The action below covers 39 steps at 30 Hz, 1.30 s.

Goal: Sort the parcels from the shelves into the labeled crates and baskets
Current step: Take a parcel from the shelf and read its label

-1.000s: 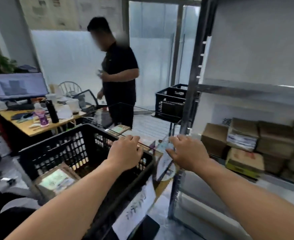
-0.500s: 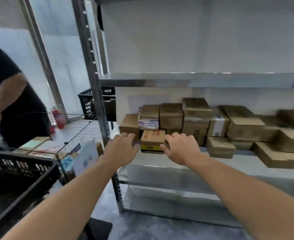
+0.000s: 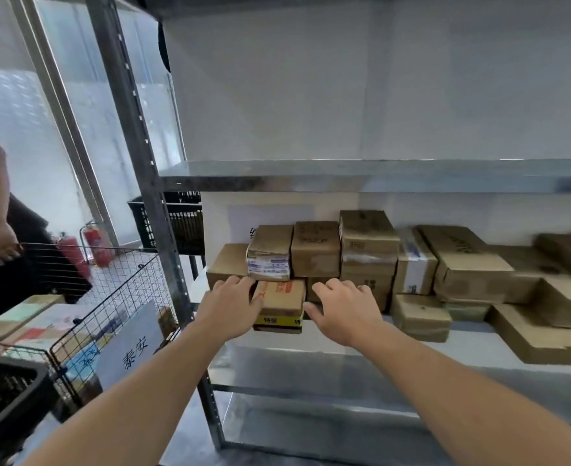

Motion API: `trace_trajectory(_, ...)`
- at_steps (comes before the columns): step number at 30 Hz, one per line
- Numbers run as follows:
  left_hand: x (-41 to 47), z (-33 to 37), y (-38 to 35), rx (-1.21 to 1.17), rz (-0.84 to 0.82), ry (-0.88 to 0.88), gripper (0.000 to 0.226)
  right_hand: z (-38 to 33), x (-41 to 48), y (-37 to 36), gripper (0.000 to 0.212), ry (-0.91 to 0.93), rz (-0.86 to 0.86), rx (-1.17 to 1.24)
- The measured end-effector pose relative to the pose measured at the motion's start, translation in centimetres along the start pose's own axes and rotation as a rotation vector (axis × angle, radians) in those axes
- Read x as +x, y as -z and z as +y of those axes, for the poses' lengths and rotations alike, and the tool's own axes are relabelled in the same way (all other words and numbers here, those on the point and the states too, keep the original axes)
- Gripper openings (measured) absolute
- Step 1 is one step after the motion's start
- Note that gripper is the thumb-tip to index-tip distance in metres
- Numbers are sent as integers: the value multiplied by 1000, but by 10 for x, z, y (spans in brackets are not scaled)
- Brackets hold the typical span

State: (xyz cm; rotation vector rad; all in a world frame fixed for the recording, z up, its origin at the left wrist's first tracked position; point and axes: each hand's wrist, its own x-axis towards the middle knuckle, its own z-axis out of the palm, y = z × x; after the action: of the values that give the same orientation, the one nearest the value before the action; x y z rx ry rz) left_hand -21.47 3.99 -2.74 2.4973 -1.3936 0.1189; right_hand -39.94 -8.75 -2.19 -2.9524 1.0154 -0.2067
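The sort looks partly done, with most of it left. The middle shelf [image 3: 472, 354] carries a crowd of brown cardboard parcels [image 3: 368, 250], stacked two and three high at the far left and spreading right to the edge of view, so plenty remains to be moved. On the near left, a wire basket [image 3: 122, 284] with a white label [image 3: 132, 348] clipped to its front already holds several flat parcels, which suggests some have been sorted. A black crate [image 3: 4, 408] sits at the near left corner, but its contents cannot be seen from here. A second dark crate [image 3: 176, 220] stands farther back, behind the shelf's upright. The step in hand appears to be the next pick. A small parcel [image 3: 280, 299] with yellow tape along its bottom sits at the front edge of the shelf, between both hands. The left hand [image 3: 232, 307] lies against the parcel's left side with fingers spread and relaxed, not yet closed around it. The right hand [image 3: 344, 312] is just beside the parcel's right side, also loose and holding nothing; whether it touches the cardboard cannot be told. The parcel is not yet lifted. It must then be read and matched to the right labelled container.
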Motion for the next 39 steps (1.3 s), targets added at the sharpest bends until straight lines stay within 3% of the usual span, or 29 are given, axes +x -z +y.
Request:
trace_trajectory(8,93,-39,-25,-111,80,10,37,0,116,-19,51,36,10,30)
trace_trajectory(13,166,-70,-61,-151,-9,-1,56,2,192,-37,54,30,-6,64)
trace_trajectory(18,213,-86,-98,-346,-75,40,70,1,234,-64,53,-16,27,107)
trace_trajectory(21,223,-89,-113,-432,-83,9,70,6,241,-80,66,-46,41,119)
trace_trajectory(23,226,-89,-119,-478,-40,-17,65,11,241,-86,78,-48,108,153)
trace_trajectory(33,210,-89,-107,-546,260,-71,52,16,240,-79,80,-40,134,307)
trace_trajectory(37,192,-88,-96,-594,349,-31,55,12,237,-64,59,26,65,443)
trace_trajectory(39,183,-84,-88,-640,370,-44,57,7,234,-59,58,75,47,594)
